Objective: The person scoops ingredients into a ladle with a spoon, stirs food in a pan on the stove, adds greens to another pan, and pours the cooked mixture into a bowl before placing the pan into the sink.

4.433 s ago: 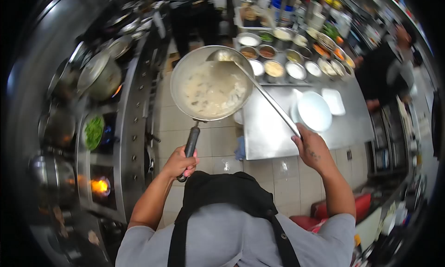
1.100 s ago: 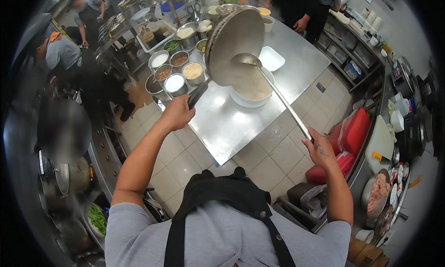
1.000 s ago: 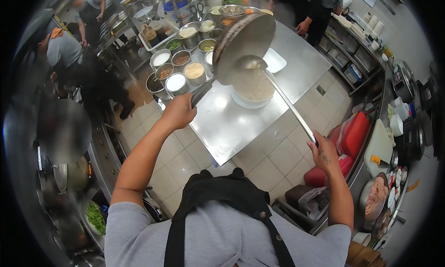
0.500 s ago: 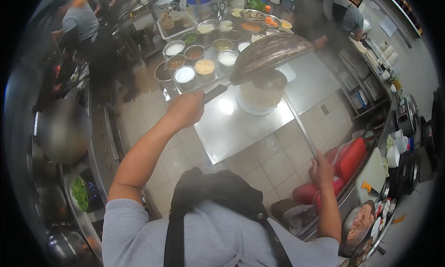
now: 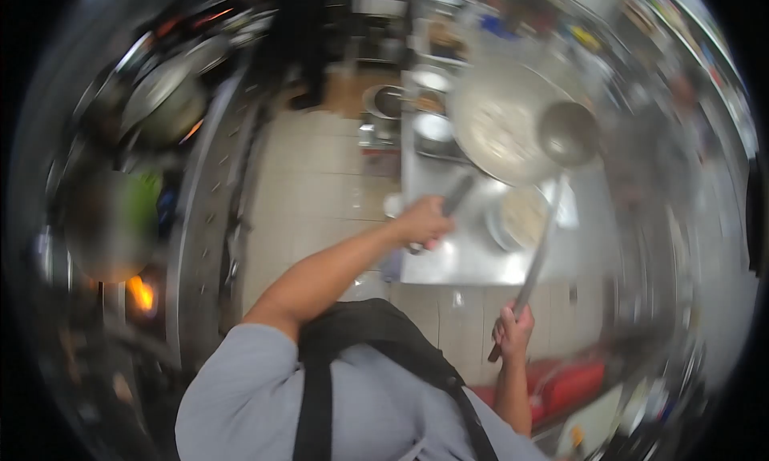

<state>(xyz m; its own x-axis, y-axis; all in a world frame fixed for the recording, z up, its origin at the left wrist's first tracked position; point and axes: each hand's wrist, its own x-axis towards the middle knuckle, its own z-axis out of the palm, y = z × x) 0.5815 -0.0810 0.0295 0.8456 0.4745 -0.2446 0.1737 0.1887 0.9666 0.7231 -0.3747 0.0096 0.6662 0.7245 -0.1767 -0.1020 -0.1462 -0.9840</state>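
My left hand (image 5: 424, 222) is closed round the dark handle of a wok (image 5: 473, 152). The wok is held above the steel table with its inside facing up, and some pale wet food or liquid lies in it. In my right hand (image 5: 513, 330) is the long metal handle of a ladle (image 5: 569, 134). The ladle's round bowl hangs over the right side of the wok. Below them, a white bowl (image 5: 525, 218) with pale contents stands on the table. Motion blurs the wok and the ladle.
The steel table (image 5: 444, 265) carries several metal containers (image 5: 433, 127) at its far left. On my left runs a stove line with a burner flame (image 5: 142, 294) and a large pan (image 5: 164, 100). Red bags (image 5: 569, 385) lie at the lower right. A person's dark legs (image 5: 311, 60) stand farther off.
My view has turned to the left. The wok was tipped on its side over the white bowl; now it is level beyond it. The ladle has moved from the bowl to over the wok.
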